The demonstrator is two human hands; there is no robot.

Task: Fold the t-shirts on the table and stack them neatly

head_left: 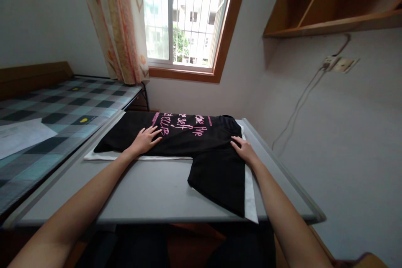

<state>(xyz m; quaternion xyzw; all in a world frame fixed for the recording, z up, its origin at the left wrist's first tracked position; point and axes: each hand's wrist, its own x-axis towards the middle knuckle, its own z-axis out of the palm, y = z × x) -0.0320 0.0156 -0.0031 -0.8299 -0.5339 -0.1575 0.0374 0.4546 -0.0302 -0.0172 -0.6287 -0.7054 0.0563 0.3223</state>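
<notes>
A black T-shirt with pink lettering lies spread on a grey table, its collar toward the right and one sleeve pointing at me. White fabric shows from beneath it along the right and near edges; what garment it is I cannot tell. My left hand rests on the shirt's body beside the lettering, fingers spread. Near the shoulder, at the shirt's right edge, my right hand lies with its fingers stretched over the black cloth. Neither hand grasps anything.
To the left stands a bed with a checked mattress and white papers on it. A curtain hangs by the barred window. On the right wall are a wooden shelf, a socket and a dangling cable.
</notes>
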